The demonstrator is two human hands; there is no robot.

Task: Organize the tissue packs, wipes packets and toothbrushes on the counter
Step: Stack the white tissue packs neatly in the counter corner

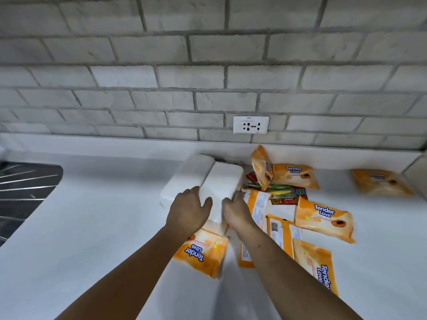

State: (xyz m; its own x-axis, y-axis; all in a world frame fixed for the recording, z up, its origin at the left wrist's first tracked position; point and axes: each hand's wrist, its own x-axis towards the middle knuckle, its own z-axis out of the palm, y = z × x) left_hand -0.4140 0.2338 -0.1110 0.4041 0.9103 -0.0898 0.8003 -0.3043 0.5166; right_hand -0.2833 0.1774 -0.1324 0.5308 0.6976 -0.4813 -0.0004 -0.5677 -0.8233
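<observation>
Two white tissue packs lie side by side on the white counter (92,215): one on the left (184,179), one on the right (221,181). My left hand (188,211) and my right hand (236,210) clasp the near end of the right tissue pack from either side. Several orange "Tender Love" wipes packets lie scattered around, one under my left wrist (203,252), one at right (324,219), one by the wall (294,175). Toothbrushes in red-backed packaging (280,191), green and yellow, lie partly under the packets.
A white power socket (251,124) sits on the grey brick wall above the pile. A dark steel sink drainboard (25,192) is at the far left. One more orange packet (381,182) lies apart at the far right, near a wall corner.
</observation>
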